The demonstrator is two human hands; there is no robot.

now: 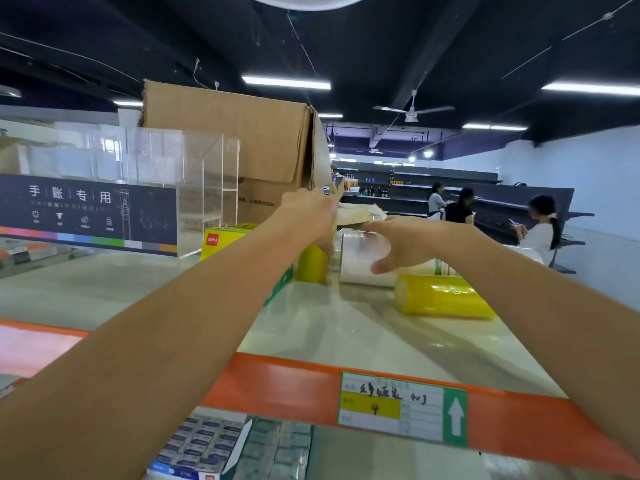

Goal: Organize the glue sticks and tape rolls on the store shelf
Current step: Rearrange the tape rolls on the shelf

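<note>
Nearest me, small boxes (204,445) under the shelf (346,327) edge are blurred. On the shelf a yellow tape sleeve (443,296) lies free. Farther, my right hand (405,242) cups a clear tape sleeve (360,261); my left hand (311,211) grasps an upright yellow roll (311,263), mostly hidden.

Bright white ceiling tube lights (286,82), glare on the glossy pale shelf top (346,327) below, motion blur, wide-angle edge bending
</note>
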